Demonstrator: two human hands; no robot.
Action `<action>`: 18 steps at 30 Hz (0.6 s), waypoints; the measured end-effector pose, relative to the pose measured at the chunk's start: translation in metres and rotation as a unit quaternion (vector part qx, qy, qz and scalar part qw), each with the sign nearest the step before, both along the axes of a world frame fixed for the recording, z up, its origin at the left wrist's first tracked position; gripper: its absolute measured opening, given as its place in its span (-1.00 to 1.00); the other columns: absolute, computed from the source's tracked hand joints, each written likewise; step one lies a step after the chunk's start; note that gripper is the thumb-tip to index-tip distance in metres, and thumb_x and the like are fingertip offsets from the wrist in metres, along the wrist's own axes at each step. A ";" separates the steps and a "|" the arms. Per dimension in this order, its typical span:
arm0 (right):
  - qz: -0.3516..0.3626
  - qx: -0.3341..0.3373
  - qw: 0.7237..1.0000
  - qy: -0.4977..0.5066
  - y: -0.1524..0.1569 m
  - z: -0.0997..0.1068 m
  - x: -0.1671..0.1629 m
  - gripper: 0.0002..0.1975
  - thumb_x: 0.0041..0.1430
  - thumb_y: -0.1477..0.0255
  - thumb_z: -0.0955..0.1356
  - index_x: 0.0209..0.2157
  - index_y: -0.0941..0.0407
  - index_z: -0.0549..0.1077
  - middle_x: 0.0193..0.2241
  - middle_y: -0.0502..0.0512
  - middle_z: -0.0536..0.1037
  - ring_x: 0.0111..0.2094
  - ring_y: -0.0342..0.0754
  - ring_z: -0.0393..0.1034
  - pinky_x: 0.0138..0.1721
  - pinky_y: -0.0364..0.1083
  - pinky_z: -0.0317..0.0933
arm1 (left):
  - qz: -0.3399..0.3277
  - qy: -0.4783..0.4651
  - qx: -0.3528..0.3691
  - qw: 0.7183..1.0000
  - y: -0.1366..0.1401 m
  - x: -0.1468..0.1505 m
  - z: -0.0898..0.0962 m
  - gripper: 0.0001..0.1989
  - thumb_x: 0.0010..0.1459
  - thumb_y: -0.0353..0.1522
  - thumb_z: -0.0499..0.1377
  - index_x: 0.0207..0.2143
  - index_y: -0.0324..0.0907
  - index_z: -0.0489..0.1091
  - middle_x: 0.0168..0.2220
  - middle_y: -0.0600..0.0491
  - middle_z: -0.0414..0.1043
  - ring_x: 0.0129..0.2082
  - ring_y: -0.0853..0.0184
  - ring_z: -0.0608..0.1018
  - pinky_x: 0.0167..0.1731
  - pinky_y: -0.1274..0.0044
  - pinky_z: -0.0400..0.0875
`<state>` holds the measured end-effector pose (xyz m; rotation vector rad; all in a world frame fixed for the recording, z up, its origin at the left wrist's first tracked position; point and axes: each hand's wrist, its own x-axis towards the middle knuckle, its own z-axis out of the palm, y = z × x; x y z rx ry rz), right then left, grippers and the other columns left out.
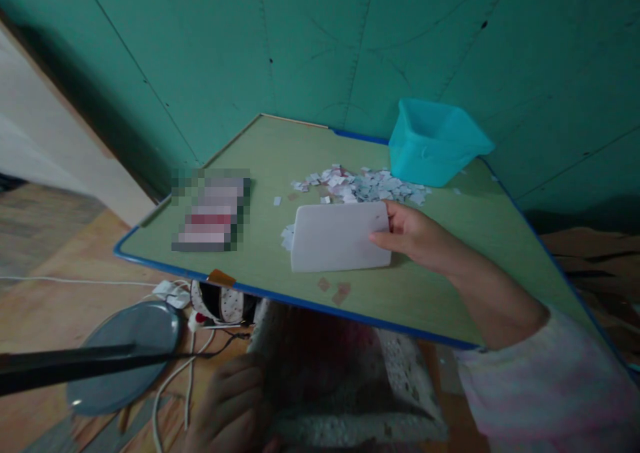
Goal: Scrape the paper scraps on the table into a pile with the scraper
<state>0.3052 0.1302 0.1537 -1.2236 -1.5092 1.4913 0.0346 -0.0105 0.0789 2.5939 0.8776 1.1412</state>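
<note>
My right hand (400,230) grips a white rectangular panel (340,236) with slightly rounded corners, thumb on its near face and fingers behind its right edge. The panel is tilted over the table (280,153); whether it is a pad, a lid or a box I cannot tell. Just behind it lies a heap of small cut paper pieces (360,185), and a few more show at its left edge. Below the table's front edge, my left hand (233,403) has its fingers curled closed, and whatever may be inside them is hidden.
A turquoise plastic bin (430,143) stands at the back right beside the paper heap. A pixelated, phone-shaped object (213,213) lies on the left. Beneath the table are a grey round stool (130,353), white cables (165,400) and a dark strap (100,366). A green wall (310,46) rises behind.
</note>
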 end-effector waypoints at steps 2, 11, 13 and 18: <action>0.013 -0.013 1.000 -0.005 -0.001 -0.001 0.000 -0.75 -0.18 0.54 0.37 -0.37 0.10 0.31 -0.46 -0.06 0.51 -0.45 -0.16 0.40 -0.44 -0.16 0.31 | 0.000 0.011 -0.020 1.000 -0.001 0.001 -0.001 -0.77 0.15 -0.50 -0.04 -0.54 -0.18 0.28 -0.71 0.06 0.37 -0.59 0.32 0.48 -0.48 0.39 0.44; 0.054 -0.024 0.998 -0.033 -0.006 -0.002 0.000 -0.76 -0.15 0.56 0.37 -0.36 0.10 0.32 -0.45 -0.04 0.51 -0.45 -0.16 0.42 -0.52 -0.20 0.31 | 0.012 0.034 -0.035 0.999 -0.007 0.002 0.000 -0.77 0.13 -0.52 -0.03 -0.55 -0.18 0.28 -0.67 0.05 0.38 -0.53 0.30 0.48 -0.41 0.36 0.43; 0.064 -0.029 0.997 -0.041 -0.007 -0.003 0.001 -0.76 -0.14 0.55 0.37 -0.35 0.10 0.32 -0.44 -0.02 0.51 -0.44 -0.14 0.43 -0.52 -0.20 0.32 | 0.008 0.032 -0.044 0.998 -0.007 0.003 -0.001 -0.77 0.11 -0.53 -0.02 -0.57 -0.18 0.26 -0.67 0.05 0.37 -0.52 0.30 0.47 -0.39 0.35 0.42; 0.087 -0.024 0.995 -0.033 -0.007 -0.004 0.004 -0.71 -0.13 0.54 0.37 -0.28 0.11 0.37 -0.35 0.01 0.54 -0.37 -0.12 0.45 -0.42 -0.16 0.35 | -0.030 0.015 -0.052 0.998 -0.001 0.011 0.002 -0.79 0.08 -0.55 -0.02 -0.56 -0.18 0.25 -0.71 0.08 0.34 -0.58 0.34 0.42 -0.44 0.38 0.40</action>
